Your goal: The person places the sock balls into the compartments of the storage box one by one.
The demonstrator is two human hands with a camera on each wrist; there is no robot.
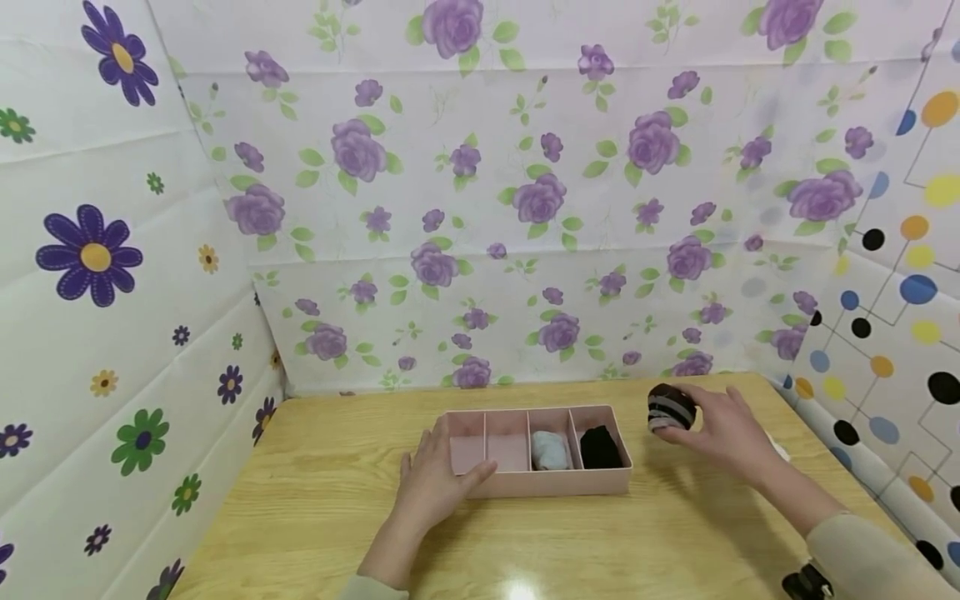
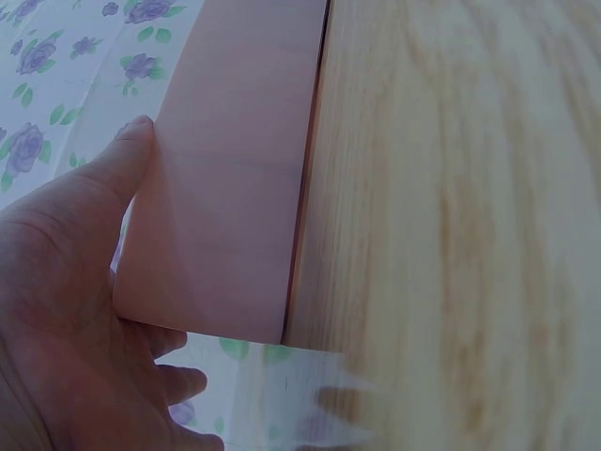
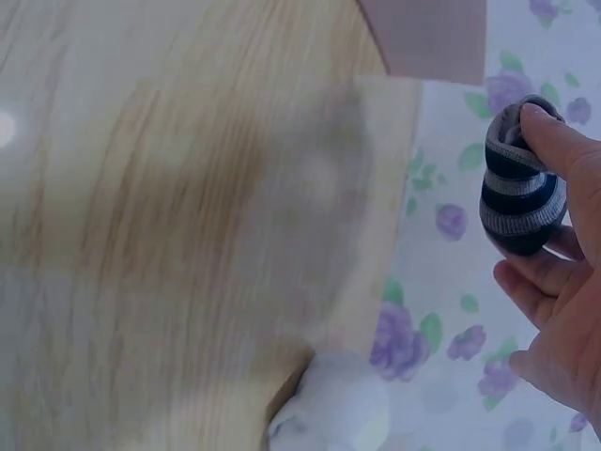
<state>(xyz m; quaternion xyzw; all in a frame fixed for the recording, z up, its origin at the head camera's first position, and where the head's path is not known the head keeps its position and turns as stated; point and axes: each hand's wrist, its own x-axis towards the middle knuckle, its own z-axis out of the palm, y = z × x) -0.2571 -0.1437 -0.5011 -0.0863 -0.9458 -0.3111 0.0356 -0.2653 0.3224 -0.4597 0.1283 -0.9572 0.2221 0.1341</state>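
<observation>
A pink storage box [image 1: 551, 485] with a row of compartments stands on the table. Its third compartment from the left holds a pale blue rolled sock [image 1: 550, 450], and the right-end one a black rolled sock [image 1: 600, 448]. My left hand [image 1: 435, 479] holds the box at its left end, thumb over the front rim; the left wrist view shows that thumb on the box wall [image 2: 221, 188]. Right of the box and above the table, my right hand [image 1: 723, 425] pinches a rolled striped sock [image 3: 521, 202], dark and grey, between thumb and fingers.
On the wooden table [image 1: 315, 492], a white bundle [image 3: 333, 404] lies near the right side, mostly behind my right wrist in the head view. Flower-printed sheets [image 1: 525, 208] hang behind and left; a dotted sheet [image 1: 892, 333] hangs right. A black object [image 1: 808, 581] shows by my right sleeve.
</observation>
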